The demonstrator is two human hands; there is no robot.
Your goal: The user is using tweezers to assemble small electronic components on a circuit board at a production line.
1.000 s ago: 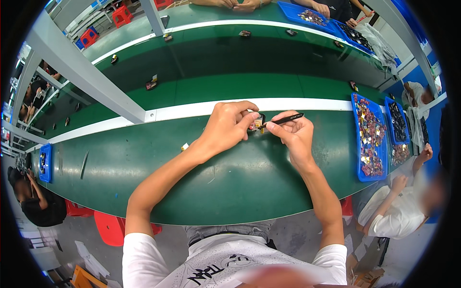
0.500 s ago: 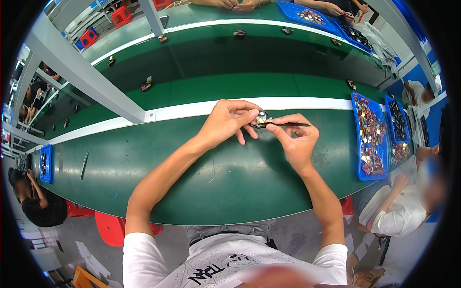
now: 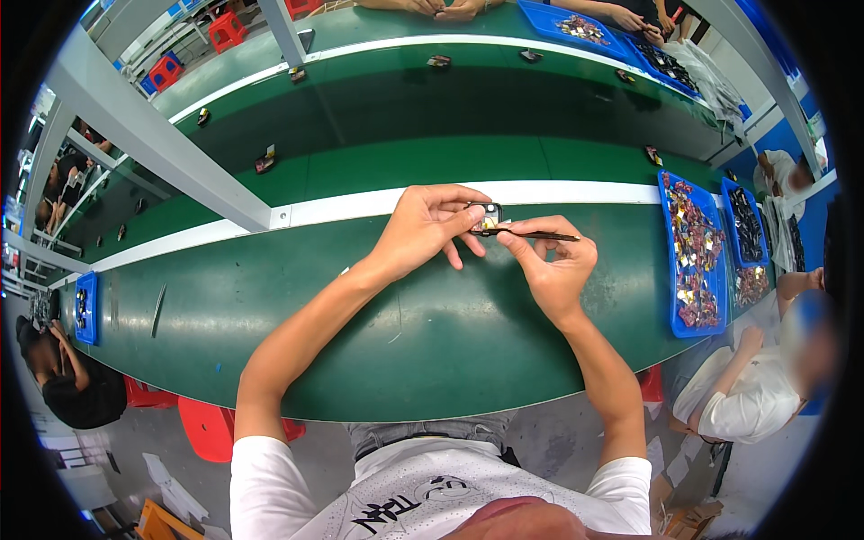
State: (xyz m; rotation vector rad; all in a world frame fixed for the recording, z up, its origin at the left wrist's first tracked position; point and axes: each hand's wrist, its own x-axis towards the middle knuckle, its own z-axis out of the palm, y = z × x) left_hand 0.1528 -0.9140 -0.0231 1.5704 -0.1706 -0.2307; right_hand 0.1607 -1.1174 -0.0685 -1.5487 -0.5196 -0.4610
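My left hand [image 3: 421,227] pinches a small black casing [image 3: 491,212] with light-coloured bits inside, its thumb on the near side. In my right hand [image 3: 553,270] are slim black tweezers [image 3: 549,236], gripped between thumb and fingers. Their tip points left and meets the casing's near edge; what exactly it touches is too small to make out. Both hands are raised over the green work table [image 3: 396,333], close to the white rail [image 3: 576,193].
Behind the rail, a green conveyor belt [image 3: 405,108] carries several small dark pieces. At right stand a blue tray [image 3: 673,326] of small colourful parts and another blue tray [image 3: 765,261] of black pieces. A grey post [image 3: 162,126] rises at left. Co-workers sit on both sides.
The pieces on the belt have shifted slightly left. The casing has tipped so more of its inside shows, while my hands stay almost in place and the tweezers tilt slightly.
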